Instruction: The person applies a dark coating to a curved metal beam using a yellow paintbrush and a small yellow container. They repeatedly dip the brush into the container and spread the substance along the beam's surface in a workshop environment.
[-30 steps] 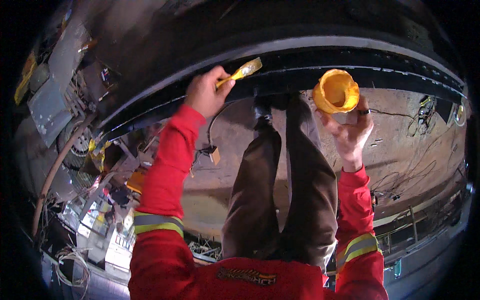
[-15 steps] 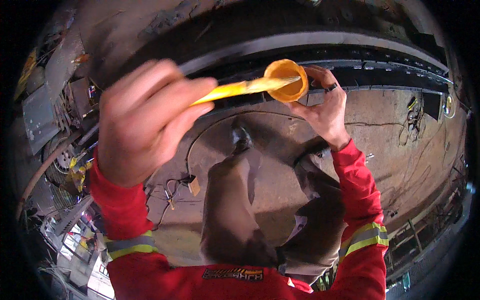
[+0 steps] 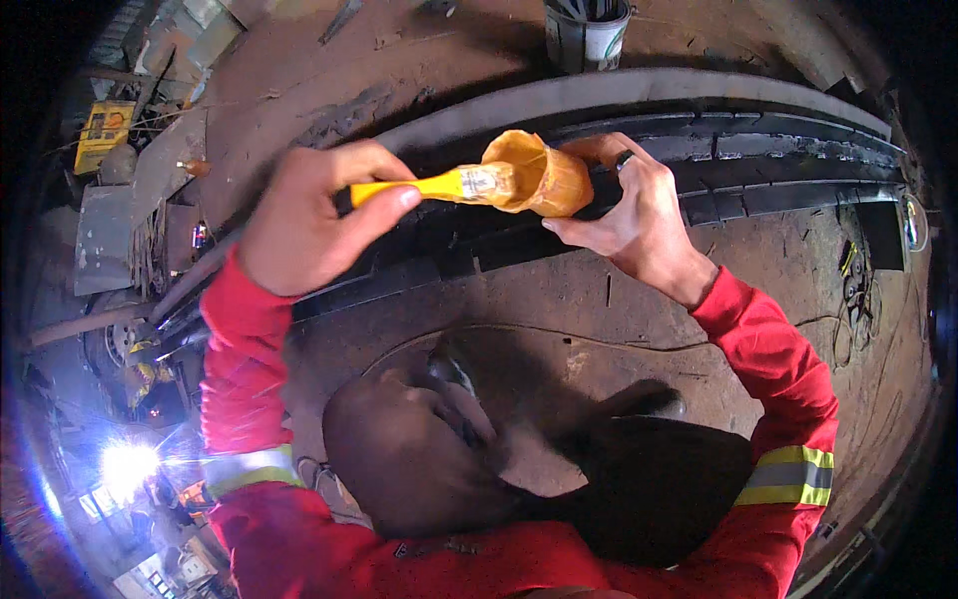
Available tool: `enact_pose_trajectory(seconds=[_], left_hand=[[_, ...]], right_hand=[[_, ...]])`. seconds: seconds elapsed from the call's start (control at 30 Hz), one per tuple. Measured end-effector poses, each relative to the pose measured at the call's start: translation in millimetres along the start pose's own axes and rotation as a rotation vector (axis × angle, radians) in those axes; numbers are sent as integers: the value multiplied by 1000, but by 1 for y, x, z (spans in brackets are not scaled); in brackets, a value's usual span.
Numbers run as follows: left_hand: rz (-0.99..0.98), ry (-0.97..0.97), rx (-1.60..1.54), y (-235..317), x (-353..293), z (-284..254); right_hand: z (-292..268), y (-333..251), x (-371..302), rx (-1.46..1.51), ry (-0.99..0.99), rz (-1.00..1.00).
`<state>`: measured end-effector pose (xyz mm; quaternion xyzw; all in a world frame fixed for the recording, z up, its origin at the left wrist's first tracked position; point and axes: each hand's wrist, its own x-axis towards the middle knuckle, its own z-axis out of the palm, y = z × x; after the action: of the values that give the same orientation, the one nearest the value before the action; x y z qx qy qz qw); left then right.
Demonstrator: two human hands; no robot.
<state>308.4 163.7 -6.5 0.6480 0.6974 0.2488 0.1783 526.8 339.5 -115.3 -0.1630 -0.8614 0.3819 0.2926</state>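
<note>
Around you spreads the brown floor [image 3: 738, 399], and across it, beyond your hands, run the long dark metal beams [image 3: 768, 150]. Past them stands a pale bucket [image 3: 587, 45] with long dark pieces in it. Closer in, your right hand [image 3: 654, 220] curls around the yellow cup [image 3: 567, 185], held up in front of the beams and tilted, its mouth toward your left. Your left hand [image 3: 319, 215] pinches the yellow-handled paintbrush [image 3: 434, 188], its head at the cup's mouth (whether the bristles sit inside or only press the lip, I can't tell). Smallest is the dark ring [image 3: 624, 159] on your right hand. You appear to be loading the brush or wiping it on the rim; the next move calls for a steady cup and a level, drip-free brush.
</note>
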Motion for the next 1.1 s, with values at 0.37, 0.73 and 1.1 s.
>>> enact_pose_trajectory(seconds=[0.37,0.73,1.1], left_hand=[[-284,222,-619,-34,-54,35],[-262,243,-547,-53,-88,34],[-175,589,-395,-54,-132,3]], right_hand=[[13,-17,-20,-125,84,53],[35,-29,-13,-48,140,96],[38,-11,-14,99,168,225]])
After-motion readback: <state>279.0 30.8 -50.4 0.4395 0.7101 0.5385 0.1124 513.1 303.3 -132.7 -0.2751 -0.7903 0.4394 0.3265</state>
